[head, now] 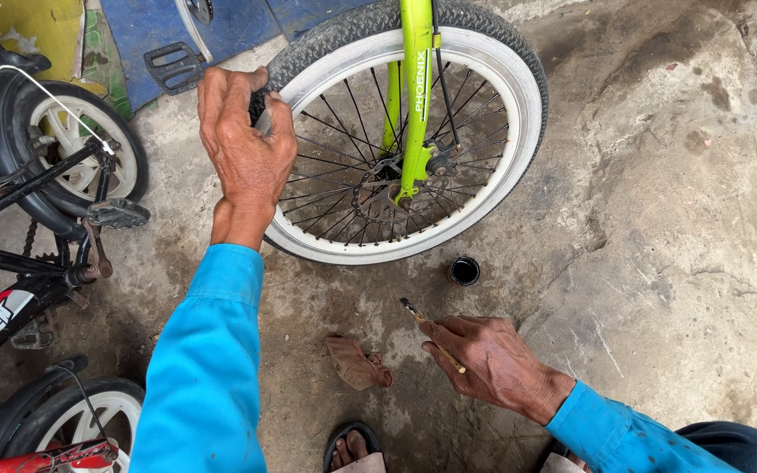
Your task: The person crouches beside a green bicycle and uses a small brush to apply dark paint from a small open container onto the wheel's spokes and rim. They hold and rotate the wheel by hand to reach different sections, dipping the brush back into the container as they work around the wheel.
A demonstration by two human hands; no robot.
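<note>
Blue-sleeved right hand (pixel 492 363) sits low, fingers pinched round a thin wooden-handled brush (pixel 431 333), bristle end toward the small round black pot (pixel 463 271) on the stained concrete floor (pixel 676 228). Up top, the left hand (pixel 245 144) is clamped on the knobbly black tyre (pixel 326 39) of the white-rimmed, wire-spoked wheel (pixel 400 131) in its lime-green fork (pixel 415 96). Looks like a dabbing job mid-stroke; steadying that rim comes first. Crumpled brown rag (pixel 357 362) lies beside the brush hand.
</note>
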